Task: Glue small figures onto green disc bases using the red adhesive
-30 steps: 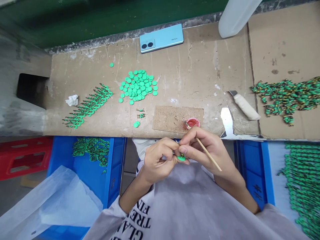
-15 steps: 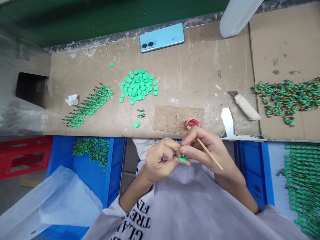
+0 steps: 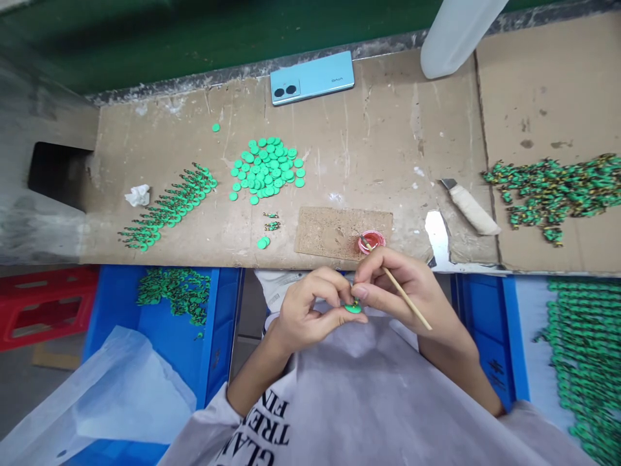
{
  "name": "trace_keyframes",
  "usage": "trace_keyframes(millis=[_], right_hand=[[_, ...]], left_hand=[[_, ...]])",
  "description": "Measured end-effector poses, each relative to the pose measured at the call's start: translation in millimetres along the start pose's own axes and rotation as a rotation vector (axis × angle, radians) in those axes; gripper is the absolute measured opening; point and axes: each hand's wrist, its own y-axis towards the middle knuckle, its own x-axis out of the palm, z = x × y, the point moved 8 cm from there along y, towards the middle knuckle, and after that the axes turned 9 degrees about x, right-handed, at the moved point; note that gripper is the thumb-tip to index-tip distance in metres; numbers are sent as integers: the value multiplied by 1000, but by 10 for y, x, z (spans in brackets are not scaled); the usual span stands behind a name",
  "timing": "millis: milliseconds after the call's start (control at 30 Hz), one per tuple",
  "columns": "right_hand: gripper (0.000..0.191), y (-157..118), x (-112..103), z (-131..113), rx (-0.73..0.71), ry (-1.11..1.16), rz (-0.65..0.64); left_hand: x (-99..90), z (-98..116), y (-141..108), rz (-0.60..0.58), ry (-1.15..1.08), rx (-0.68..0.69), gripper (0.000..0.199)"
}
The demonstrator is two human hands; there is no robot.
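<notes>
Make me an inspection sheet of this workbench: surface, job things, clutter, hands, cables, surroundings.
Surface: brown cardboard covering, stained, torn near front edge.
Job's things: heap of round green discs; slanting row of small green-and-dark pieces; round pink-rimmed pot with red contents, at a rectangular tan board's right end.
Clutter: light-blue rectangular phone; crumpled white wad; metal blade with wrapped pale handle.
Left hand: fingers hold a single round green disc.
Right hand: fingers hold a slim pale stick with dark tip.
Cables: nothing seen.
Surroundings: blue plastic bins at both sides; red plastic stool beyond the left one.
</notes>
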Motion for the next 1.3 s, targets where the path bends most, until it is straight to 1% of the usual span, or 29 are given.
trace_keyframes(millis=[200, 533, 700, 900, 1100, 1200, 1300], right_hand=[[30, -14, 16, 2, 24, 7, -4], [27, -3, 38, -10, 15, 44, -28], [26, -12, 63, 14, 27, 65, -79], [22, -23, 73, 15, 9, 64, -78], [27, -16, 80, 28, -1, 24, -54], [27, -22, 71, 34, -27, 25, -61], [23, -43, 42, 37, -71, 13, -67]], left_hand=[[6, 17, -3, 14, -25, 57, 40], [15, 46, -13, 19, -19, 88, 39], [23, 52, -31, 34, -23, 93, 37], [31, 37, -51, 53, -58, 96, 44], [22, 32, -106, 50, -28, 102, 49], [24, 60, -107, 40, -1, 114, 50], [43, 119, -64, 7, 59, 141, 54]])
